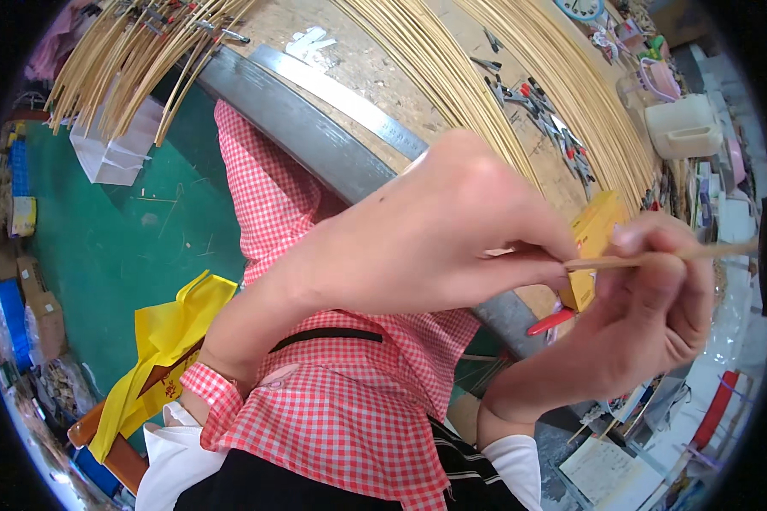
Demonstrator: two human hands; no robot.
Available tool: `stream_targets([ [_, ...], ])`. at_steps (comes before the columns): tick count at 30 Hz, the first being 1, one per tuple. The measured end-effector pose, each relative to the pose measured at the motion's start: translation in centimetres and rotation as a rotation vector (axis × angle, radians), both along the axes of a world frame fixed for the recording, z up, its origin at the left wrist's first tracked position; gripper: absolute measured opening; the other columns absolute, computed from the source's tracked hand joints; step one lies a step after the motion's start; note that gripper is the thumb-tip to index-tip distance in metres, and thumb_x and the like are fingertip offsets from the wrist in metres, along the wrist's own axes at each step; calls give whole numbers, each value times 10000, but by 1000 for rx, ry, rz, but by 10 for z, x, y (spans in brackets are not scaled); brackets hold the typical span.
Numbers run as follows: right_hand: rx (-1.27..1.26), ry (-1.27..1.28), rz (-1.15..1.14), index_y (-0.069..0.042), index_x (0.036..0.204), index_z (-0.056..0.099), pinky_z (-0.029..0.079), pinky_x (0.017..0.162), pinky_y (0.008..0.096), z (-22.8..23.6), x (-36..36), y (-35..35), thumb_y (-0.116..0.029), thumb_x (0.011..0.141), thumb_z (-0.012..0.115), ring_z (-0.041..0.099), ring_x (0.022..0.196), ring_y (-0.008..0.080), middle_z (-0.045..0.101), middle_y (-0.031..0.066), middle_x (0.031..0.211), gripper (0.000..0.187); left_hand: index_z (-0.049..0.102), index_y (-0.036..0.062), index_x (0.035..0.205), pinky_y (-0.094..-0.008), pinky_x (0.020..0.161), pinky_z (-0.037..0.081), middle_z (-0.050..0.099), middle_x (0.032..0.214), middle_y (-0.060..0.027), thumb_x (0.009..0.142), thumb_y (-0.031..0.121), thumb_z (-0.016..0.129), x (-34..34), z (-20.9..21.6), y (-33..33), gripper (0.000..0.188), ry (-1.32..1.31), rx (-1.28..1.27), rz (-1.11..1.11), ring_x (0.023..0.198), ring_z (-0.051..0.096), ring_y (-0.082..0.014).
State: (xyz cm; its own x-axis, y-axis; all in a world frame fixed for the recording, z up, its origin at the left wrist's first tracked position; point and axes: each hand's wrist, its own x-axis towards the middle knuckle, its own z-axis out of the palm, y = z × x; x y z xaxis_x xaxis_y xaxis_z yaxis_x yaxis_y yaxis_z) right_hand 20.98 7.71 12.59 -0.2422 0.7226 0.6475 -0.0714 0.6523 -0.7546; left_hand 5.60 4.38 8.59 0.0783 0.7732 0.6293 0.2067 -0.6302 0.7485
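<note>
A thin, pale bamboo strip (605, 262) runs across in front of me, on the right side. My left hand (460, 230) pinches its left end between thumb and fingertips. Further along, my right hand (648, 315) holds the same strip between thumb and fingers, palm turned up. The strip's far end reaches past my right hand toward the right rim. Just behind my hands stands a yellow box (598, 223), partly covered by them. A red handle (550, 322) lies below the box at the bench edge.
Long bamboo strips (400, 51) lie in rows over the wooden bench (371, 77), with another bundle (136, 64) overhanging the far left. A steel ruler (341, 100) rests along the bench's dark metal edge (290, 119). Several black and red clips (545, 115) lie between rows. A white jug (683, 128) stands right.
</note>
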Motion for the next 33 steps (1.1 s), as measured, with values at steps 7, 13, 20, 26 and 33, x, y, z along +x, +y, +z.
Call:
stream_targets([
  [7, 147, -26, -106, 24, 935, 595, 374, 408, 184, 12, 13, -5, -165, 884, 606, 485, 490, 115, 630, 202, 760, 195, 656, 13, 714, -384, 569, 475, 579, 595, -143, 686, 109, 689, -3, 22, 2, 105, 170, 71, 57, 587, 588, -327],
  [13, -103, -63, -156, 60, 848, 612, 491, 525, 224, 10, -1, -24, 63, 782, 637, 599, 593, 173, 651, 221, 790, 70, 685, 59, 809, -322, 527, 468, 625, 654, -77, 716, 90, 713, -4, -3, -2, 102, 155, 35, 48, 580, 608, -248],
  [20, -95, -184, -116, 67, 830, 619, 521, 569, 238, -11, 3, -22, 109, 754, 669, 634, 638, 171, 666, 213, 797, 100, 696, 59, 870, -292, 528, 480, 663, 704, -54, 753, 85, 713, -6, -30, -4, 121, 92, -16, 17, 595, 630, -220],
  [26, -225, -94, -234, 66, 810, 611, 519, 564, 237, -14, -1, -19, 77, 806, 655, 625, 615, 156, 660, 175, 769, 45, 683, 37, 912, -299, 570, 480, 655, 771, -84, 773, 66, 693, -4, -33, -11, 142, 145, -106, 69, 654, 625, -229],
  [33, -503, -44, -124, 39, 828, 628, 488, 527, 202, -56, -10, -2, 22, 842, 651, 590, 570, 85, 644, 69, 706, 31, 668, -5, 924, -310, 541, 451, 593, 734, -114, 783, -19, 638, 5, -50, -33, 145, 141, -146, 440, 591, 574, -237],
])
